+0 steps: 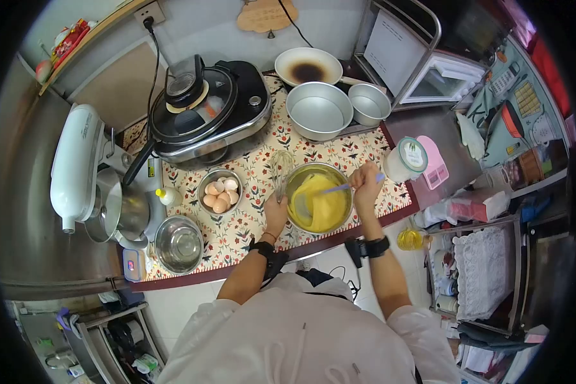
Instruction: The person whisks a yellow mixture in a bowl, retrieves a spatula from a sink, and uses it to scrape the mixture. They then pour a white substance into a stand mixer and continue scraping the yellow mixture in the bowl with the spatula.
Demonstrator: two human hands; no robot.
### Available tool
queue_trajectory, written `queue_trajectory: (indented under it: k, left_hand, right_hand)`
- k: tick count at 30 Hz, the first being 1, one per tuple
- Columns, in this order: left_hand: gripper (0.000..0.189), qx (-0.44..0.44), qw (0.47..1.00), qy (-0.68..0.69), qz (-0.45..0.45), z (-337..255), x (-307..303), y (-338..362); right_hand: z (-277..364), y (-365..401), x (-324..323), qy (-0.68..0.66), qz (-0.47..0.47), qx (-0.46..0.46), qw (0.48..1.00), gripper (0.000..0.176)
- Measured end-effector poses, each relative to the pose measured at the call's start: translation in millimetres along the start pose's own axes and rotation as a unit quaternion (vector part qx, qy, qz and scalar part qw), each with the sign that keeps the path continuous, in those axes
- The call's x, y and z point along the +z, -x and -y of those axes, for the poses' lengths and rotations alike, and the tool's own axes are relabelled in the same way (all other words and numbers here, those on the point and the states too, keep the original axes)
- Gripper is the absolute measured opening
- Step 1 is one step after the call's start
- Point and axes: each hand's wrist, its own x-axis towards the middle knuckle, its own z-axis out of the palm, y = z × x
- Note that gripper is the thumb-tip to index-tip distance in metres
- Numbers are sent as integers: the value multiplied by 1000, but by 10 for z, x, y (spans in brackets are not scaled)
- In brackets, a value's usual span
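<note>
A steel bowl [347, 213] of smooth yellow batter [323, 208] rests near the table's front edge. My right hand [366, 184] is closed round the handle of a light purple spatula [336, 189], whose other end reaches into the batter. At the bowl's left side, my left hand [276, 213] holds a wire whisk [281, 169] upright, its wires pointing away from me. A small bowl of eggs and eggshells [219, 194] stands to the left of that hand.
Left: an empty steel bowl [178, 244], a small yellow-capped bottle [168, 196], a stand mixer [77, 166]. Behind: an electric pan [201, 109], round tins [319, 110] and a frying pan [308, 66]. Right: a lidded jar [406, 160] and pink scale [434, 163].
</note>
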Motion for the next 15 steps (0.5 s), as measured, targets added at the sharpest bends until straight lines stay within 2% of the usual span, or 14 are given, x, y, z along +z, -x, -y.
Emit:
queue_trajectory:
  k: [1, 2, 4, 5, 7, 8, 9, 10, 11, 13, 15]
  left_hand:
    - [22, -2, 1000, -3, -1, 7, 0, -5]
    - [22, -4, 1000, -5, -1, 15, -4, 6]
    - [20, -7, 999, 38, -13, -53, -36, 35]
    - [20, -7, 998, 63, -24, -79, -8, 3]
    - [21, -29, 999, 44, 0, 1, -20, 103]
    - [21, -32, 999, 41, -1, -47, -32, 85]
    - [21, -33, 999, 41, -4, -95, -25, 33]
    - [21, -36, 999, 28, -5, -108, -27, 52]
    - [22, -40, 999, 33, -3, -129, -28, 53]
    - [22, -53, 998, 42, 1, -151, -25, 82]
    - [22, -44, 998, 53, -8, -142, -16, 99]
  right_hand:
    - [-192, 97, -7, -7, -12, -58, 998, 27]
    - [-388, 277, 7, 124, -14, -130, 984, 26]
    - [-644, 748, -85, 129, 65, -124, 982, 32]
    - [-662, 877, -164, 79, 76, -55, 992, 34]
    - [-666, 748, -450, 112, -15, -19, 993, 33]
    - [-376, 519, -426, -8, -33, 109, 993, 33]
    - [-169, 288, -456, -82, -50, 167, 981, 32]
    - [51, 117, -437, -91, -47, 185, 977, 31]
    - [237, 2, -374, -71, -68, 167, 981, 32]
    - [404, -119, -301, -79, -76, 62, 992, 32]
    - [66, -38, -247, 18, -108, -64, 992, 31]
